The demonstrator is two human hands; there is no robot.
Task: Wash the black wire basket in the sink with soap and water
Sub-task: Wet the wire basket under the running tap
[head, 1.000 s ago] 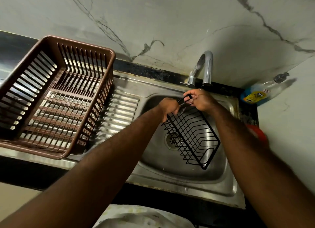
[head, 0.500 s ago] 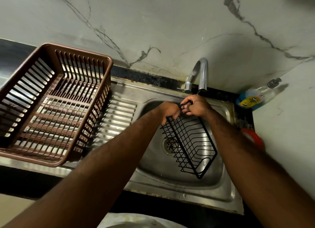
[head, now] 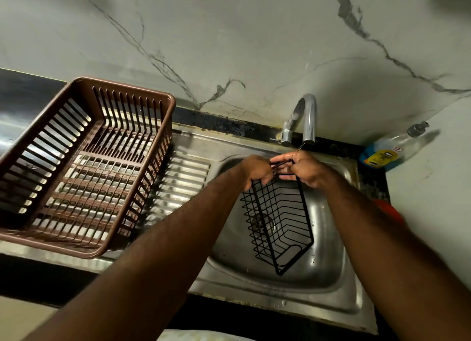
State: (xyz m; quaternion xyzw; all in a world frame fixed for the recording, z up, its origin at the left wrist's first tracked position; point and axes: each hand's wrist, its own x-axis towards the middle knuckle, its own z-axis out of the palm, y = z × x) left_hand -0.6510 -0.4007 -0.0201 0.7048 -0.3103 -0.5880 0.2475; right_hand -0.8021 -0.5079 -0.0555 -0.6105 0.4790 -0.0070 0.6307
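Two hands (head: 257, 171) (head: 307, 168) grip basket (head: 277, 220) — over sink (head: 328, 271)

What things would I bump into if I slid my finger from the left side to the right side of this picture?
Brown plastic basket → ridged draining board → left hand → black wire basket → right hand → soap bottle

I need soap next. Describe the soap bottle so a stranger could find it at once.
Start at the steel sink and its curved tap. Look right of the tap, into the corner of the counter against the wall: the soap bottle leans there. It is the only clear bottle, with blue liquid, a yellow label and a grey pump top.
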